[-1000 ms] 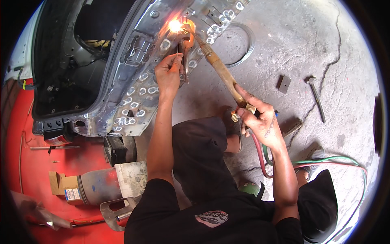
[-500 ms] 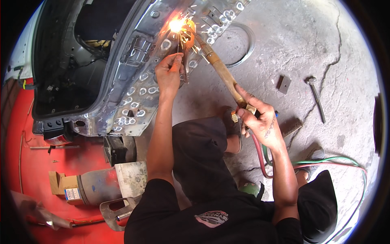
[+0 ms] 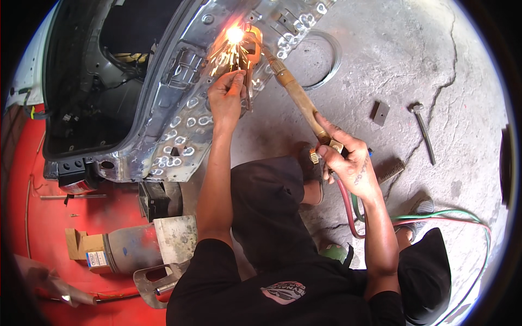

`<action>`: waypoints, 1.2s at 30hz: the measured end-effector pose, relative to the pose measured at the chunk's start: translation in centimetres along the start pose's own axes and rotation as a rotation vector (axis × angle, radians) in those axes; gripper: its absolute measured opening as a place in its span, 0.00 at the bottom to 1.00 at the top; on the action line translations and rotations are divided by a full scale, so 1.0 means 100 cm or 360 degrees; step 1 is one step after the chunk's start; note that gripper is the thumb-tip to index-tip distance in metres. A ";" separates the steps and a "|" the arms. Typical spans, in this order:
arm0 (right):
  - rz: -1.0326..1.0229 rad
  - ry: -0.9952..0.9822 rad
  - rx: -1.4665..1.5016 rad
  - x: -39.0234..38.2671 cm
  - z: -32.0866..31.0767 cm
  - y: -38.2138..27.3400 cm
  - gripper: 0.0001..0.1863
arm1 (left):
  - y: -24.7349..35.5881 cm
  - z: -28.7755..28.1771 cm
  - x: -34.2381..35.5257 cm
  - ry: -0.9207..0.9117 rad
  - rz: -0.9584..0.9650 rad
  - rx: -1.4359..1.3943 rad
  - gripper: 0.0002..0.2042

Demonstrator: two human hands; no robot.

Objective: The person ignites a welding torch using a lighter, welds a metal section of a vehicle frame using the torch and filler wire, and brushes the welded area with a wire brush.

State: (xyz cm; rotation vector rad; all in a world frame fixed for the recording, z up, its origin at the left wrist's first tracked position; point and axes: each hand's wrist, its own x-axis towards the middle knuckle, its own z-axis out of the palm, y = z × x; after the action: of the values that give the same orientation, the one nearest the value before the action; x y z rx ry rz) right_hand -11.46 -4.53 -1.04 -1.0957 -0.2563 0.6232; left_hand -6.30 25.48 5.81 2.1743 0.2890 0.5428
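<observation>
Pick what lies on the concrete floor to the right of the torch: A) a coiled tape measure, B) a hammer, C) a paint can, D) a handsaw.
B: a hammer with a dark handle lies on the cracked concrete floor, right of the brass torch that the right hand holds.

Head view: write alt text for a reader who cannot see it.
A person's right hand aims a brass gas torch at a bare metal car body panel, throwing sparks, while the left hand holds a thin rod at the flame. A hammer lies on the cracked concrete floor.
</observation>
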 end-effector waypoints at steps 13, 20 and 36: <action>0.0032 -0.0006 -0.0007 -0.001 -0.001 -0.002 0.31 | -0.007 -0.002 0.003 0.0012 0.0043 0.0060 0.09; 0.0017 0.0007 -0.0009 0.000 0.001 -0.003 0.30 | -0.004 0.000 0.002 0.0005 -0.0001 -0.0036 0.09; -0.0019 0.0001 0.0007 0.003 0.001 -0.001 0.30 | -0.001 0.003 0.000 0.0003 -0.0037 -0.0046 0.09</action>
State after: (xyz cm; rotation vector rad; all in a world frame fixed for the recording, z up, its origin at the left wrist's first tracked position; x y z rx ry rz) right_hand -11.19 -4.29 -0.98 -1.0892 -0.2609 0.6125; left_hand -6.16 25.40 5.56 2.1402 0.3049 0.5329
